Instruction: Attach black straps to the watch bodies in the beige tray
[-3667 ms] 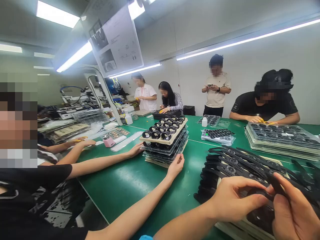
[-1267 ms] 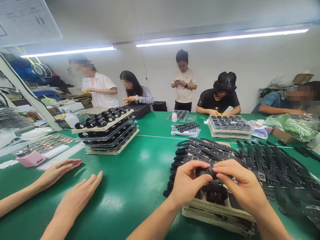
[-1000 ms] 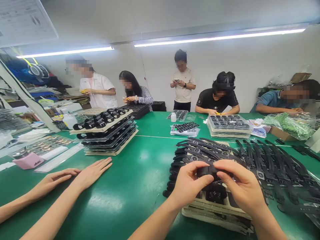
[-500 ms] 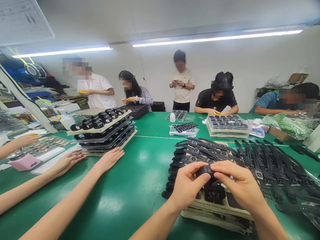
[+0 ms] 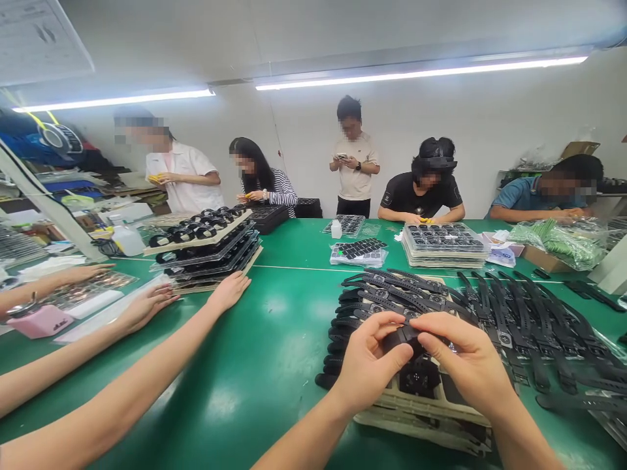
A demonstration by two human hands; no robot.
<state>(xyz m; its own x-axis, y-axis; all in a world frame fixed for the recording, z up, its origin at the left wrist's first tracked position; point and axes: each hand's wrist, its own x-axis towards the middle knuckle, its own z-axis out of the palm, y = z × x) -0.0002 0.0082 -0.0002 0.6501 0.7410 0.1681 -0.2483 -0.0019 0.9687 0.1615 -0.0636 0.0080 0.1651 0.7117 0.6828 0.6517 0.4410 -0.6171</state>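
Note:
My left hand (image 5: 368, 365) and my right hand (image 5: 465, 360) meet over the near end of a beige tray stack (image 5: 421, 418) and together pinch a small black watch strap (image 5: 405, 335) between thumbs and fingers. Under them the tray holds a black round watch body (image 5: 418, 378). Rows of black watch straps (image 5: 392, 297) lie on the tray beyond my fingers. Part of the held strap is hidden by my fingers.
A neighbour's two hands (image 5: 230, 290) reach from the left toward a stack of trays with black watch bodies (image 5: 206, 251). More straps (image 5: 539, 320) spread to the right. Across the green table (image 5: 274, 346) sit several people, tray stacks (image 5: 443, 245), a white bottle (image 5: 336, 229), a pink dispenser (image 5: 34, 321).
My hands keep hold of the strap and have barely shifted. The neighbour's hands have slid forward across the table to the tray stack on the left.

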